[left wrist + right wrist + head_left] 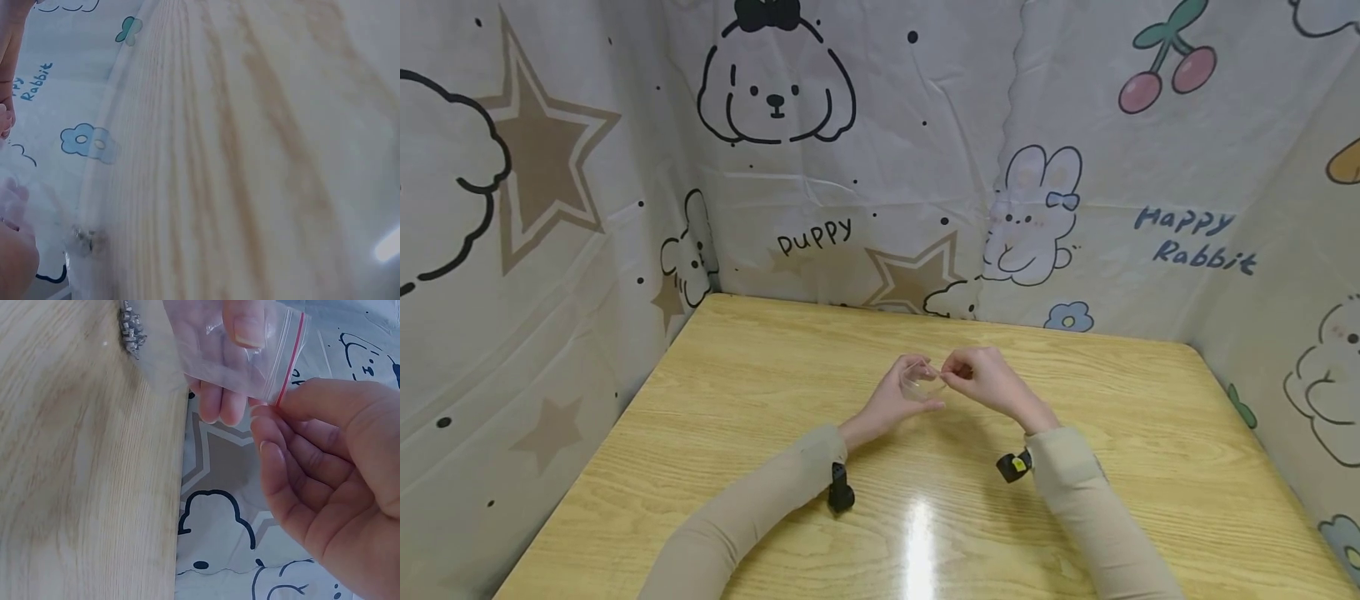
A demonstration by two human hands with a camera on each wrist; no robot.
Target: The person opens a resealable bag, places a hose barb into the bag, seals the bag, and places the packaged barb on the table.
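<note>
A clear zip-lock bag (917,383) with a pink seal line is held up between both hands above the table. My left hand (891,404) holds it between thumb (245,324) and fingers, the thumb on the near face. At the seal's end, my right hand (992,385) pinches the bag's edge between thumb and index finger; its other fingers curl below. Small silvery metal pieces (132,330) lie gathered in the bag's bottom, their exact kind too small to tell. In the left wrist view the bag and metal pieces (87,240) show only at the left edge.
The light wooden table (760,358) stretches beneath both arms, with a bright glare patch near its front. Printed curtain cloth (865,158) hangs behind it and along both sides. A small black camera (841,492) sits on the left wrist, another (1013,467) on the right.
</note>
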